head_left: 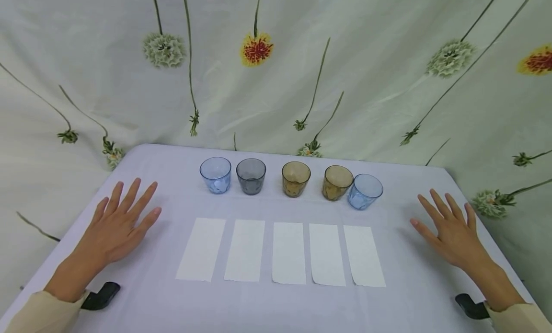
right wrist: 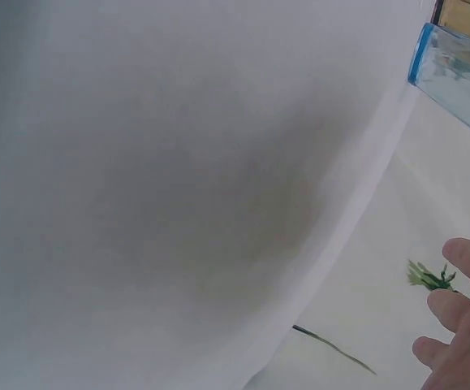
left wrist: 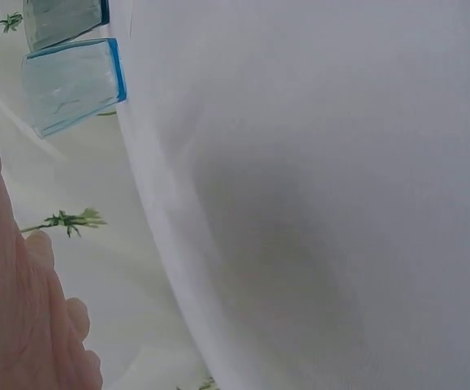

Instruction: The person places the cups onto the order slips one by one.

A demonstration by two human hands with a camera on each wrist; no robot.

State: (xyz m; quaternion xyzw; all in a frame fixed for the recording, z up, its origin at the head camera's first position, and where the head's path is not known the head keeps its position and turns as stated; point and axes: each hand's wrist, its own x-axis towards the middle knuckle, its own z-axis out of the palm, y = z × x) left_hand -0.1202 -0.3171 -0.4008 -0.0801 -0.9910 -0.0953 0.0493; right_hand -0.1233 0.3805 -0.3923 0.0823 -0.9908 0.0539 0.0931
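Observation:
My left hand [head_left: 114, 230] is spread flat, palm down, over the left side of the table, holding nothing. On the right side my right hand [head_left: 454, 232] has its fingers spread in the same way, also holding nothing. Across the back stand several glasses: a blue glass [head_left: 215, 176] nearest the left hand, a grey glass [head_left: 251, 177], an amber glass [head_left: 295, 179], a second amber glass [head_left: 337, 183] and another blue glass [head_left: 364, 192] nearest the right hand. The last two stand close together, overlapping in the head view.
Several white paper strips lie in a row in front of the glasses, from the leftmost strip [head_left: 201, 249] to the rightmost strip [head_left: 364, 256]. A white cloth covers the table [head_left: 241, 309]. Behind it hangs a flower-printed curtain [head_left: 366, 74].

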